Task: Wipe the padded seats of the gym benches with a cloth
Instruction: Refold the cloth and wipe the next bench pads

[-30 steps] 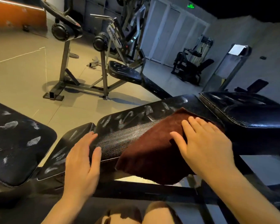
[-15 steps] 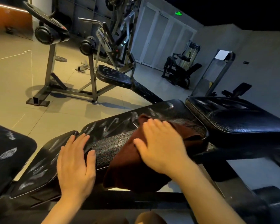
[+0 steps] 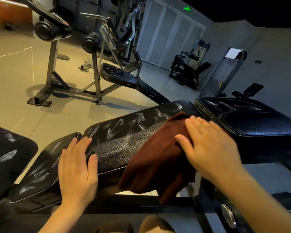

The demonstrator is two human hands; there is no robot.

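A long black padded bench seat (image 3: 124,132) runs across in front of me, streaked with white smears along its far side. A dark red-brown cloth (image 3: 156,158) lies over its right part and hangs off the near edge. My right hand (image 3: 208,145) presses flat on the cloth with straight fingers. My left hand (image 3: 77,165) rests flat on the pad's left end, where it meets a smaller smeared pad (image 3: 40,169).
A thicker black pad (image 3: 252,118) adjoins on the right. Another smeared pad (image 3: 5,157) sits at the far left. A second bench with a metal rack (image 3: 118,76) stands on the tiled floor beyond. More gym machines (image 3: 188,69) stand by the back doors.
My right hand slid the cloth left along the pad, then back to the right. My left hand stayed on the pad's left end. The view shifted.
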